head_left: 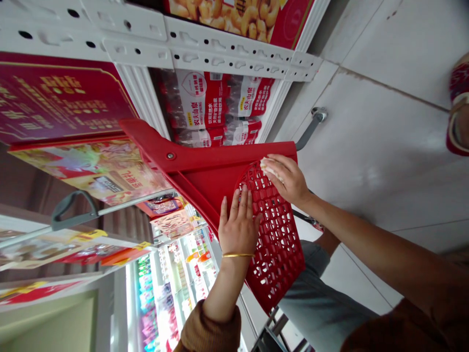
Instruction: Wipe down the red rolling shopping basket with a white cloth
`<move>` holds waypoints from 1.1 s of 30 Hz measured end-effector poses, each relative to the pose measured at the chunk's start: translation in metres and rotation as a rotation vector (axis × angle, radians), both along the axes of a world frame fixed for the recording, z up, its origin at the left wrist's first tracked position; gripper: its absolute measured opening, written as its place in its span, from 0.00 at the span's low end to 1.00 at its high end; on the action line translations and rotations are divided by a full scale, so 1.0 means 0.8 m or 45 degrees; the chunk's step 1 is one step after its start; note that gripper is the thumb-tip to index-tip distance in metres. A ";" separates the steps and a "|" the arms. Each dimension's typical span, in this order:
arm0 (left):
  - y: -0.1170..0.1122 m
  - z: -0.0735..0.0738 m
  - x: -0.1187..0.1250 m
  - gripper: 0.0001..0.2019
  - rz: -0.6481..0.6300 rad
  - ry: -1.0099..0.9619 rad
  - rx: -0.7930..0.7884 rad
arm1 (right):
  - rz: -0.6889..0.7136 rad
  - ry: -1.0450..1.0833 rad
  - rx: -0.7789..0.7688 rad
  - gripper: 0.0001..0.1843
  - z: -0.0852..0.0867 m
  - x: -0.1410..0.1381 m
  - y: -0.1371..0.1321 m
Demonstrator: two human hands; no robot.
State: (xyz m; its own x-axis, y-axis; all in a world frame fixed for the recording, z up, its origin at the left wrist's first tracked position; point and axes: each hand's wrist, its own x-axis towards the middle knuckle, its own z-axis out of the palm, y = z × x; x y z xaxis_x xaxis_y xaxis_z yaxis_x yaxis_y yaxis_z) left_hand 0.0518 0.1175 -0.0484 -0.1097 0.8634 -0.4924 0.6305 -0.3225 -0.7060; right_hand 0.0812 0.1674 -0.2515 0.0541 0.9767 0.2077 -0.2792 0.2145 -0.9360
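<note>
A red plastic shopping cart (pixel 205 161) with a perforated lattice wall fills the middle of the head view. My left hand (pixel 239 222) lies flat on that wall, its fingers stretched out over the border between smooth plastic and holes. A gold bracelet circles this wrist. Farther right, my right hand (pixel 289 181) presses a crumpled white cloth (pixel 270 169) against the upper edge of the lattice. The fingers are bent over the cloth and partly cover it.
The view is turned sideways. Shelving (pixel 227 51) holds red-labelled bottle packs (pixel 207 107) beside gift boxes (pixel 110 168). A grey handle (pixel 75 212) juts in at left. Tiled floor (pixel 370 142) spans the right, with a person's shoe (pixel 459 105) at its edge.
</note>
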 end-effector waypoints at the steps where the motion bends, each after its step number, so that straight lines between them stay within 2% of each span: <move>1: -0.001 0.000 0.000 0.27 -0.001 -0.002 0.026 | 0.002 -0.003 0.006 0.22 0.000 -0.005 0.008; 4: -0.004 0.001 0.001 0.29 0.014 -0.007 0.095 | 0.094 0.028 0.061 0.25 0.000 -0.020 0.017; 9: -0.007 0.001 -0.002 0.31 0.025 -0.030 0.102 | 0.130 0.106 0.038 0.27 0.000 -0.030 0.001; 18: -0.009 0.001 -0.005 0.30 0.013 -0.018 0.084 | 0.160 0.166 0.201 0.24 0.009 -0.024 -0.050; 24: -0.010 0.004 -0.003 0.29 -0.029 -0.005 0.062 | 0.143 0.066 0.327 0.24 0.018 -0.009 -0.083; 26: -0.011 0.008 -0.001 0.29 -0.038 0.001 0.073 | 0.137 0.033 0.430 0.22 0.021 -0.003 -0.090; 28: -0.012 0.013 0.002 0.28 -0.045 0.012 0.088 | 0.138 0.032 0.542 0.22 0.022 0.002 -0.091; 30: -0.014 0.018 0.004 0.28 -0.055 0.012 0.097 | 0.112 0.073 0.570 0.24 0.024 0.005 -0.084; 33: -0.016 0.023 0.004 0.27 -0.073 -0.005 0.113 | 0.014 0.145 0.392 0.27 0.027 0.003 -0.051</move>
